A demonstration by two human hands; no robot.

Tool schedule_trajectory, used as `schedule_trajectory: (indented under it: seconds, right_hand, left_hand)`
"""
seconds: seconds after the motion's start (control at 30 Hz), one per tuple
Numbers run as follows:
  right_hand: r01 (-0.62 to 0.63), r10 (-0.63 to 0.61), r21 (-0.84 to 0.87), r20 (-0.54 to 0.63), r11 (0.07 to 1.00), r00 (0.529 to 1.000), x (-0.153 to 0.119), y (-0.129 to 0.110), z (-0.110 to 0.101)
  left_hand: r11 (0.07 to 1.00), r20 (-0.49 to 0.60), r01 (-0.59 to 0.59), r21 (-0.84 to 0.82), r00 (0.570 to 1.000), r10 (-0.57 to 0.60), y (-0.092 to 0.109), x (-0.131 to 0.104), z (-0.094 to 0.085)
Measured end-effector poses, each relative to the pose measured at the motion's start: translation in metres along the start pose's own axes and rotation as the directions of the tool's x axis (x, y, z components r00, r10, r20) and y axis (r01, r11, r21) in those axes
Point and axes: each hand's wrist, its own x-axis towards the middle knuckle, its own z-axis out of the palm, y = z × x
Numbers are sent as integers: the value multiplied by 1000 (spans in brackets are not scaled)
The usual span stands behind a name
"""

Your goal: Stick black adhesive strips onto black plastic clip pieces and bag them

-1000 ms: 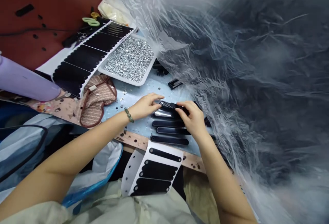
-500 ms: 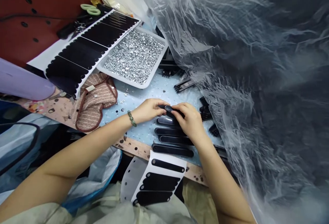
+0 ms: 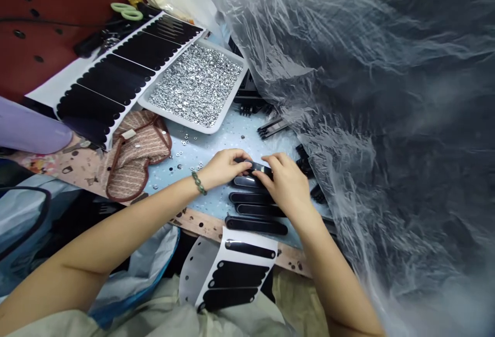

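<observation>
My left hand, with a green bead bracelet at the wrist, pinches the left end of a long black bar with rounded ends. From the other side my right hand grips the same black bar, its thumb lying along the top; the fingers hide much of it. Just below the hands, several similar black bars lie in a row, the nearest black bar at the table edge. A white sheet of black stick-on strips hangs over that edge toward my lap, one strip standing apart at its top.
A white tray full of small metal nuts stands beyond the hands, with a larger sheet of black strips leaning along it. A striped cloth and purple cylinder are left. Clear plastic sheeting covers the right. Green-handled scissors lie behind.
My right thumb and fingers have shifted along the bar, and the left thumb now lies over its left end. The view has moved slightly.
</observation>
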Motion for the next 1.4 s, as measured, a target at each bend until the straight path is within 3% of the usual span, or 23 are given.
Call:
schedule_trajectory:
  seconds: [0.2, 0.4, 0.73, 1.0, 1.27, 1.33, 1.4]
  right_hand:
    - [-76, 78, 327, 9, 942, 997, -18, 32, -7]
    - [-97, 101, 302, 4, 948, 995, -14, 33, -5]
    - [-125, 128, 233, 5, 964, 992, -13, 32, -4]
    - [-104, 89, 305, 63, 947, 994, -9, 36, -9]
    - [-247, 246, 54, 14, 968, 969, -15, 38, -6]
    - [-193, 193, 147, 12, 970, 981, -18, 42, -3]
    - [-123, 121, 293, 26, 948, 992, -19, 48, 1]
  left_hand:
    - [974, -10, -152, 165, 988, 156, -1, -11, -1]
    - [914, 33, -263, 309, 963, 266, -3, -13, -6]
    - [892, 43, -253, 374, 966, 256, -1, -15, -7]
    - [863, 45, -290, 415, 953, 298, -5, -16, -8]
    - [892, 17, -257, 371, 963, 270, -9, -12, -8]
    - [928, 29, -215, 303, 976, 216, -7, -10, -9]
    - [919, 40, -196, 343, 980, 194, -2, -13, -10]
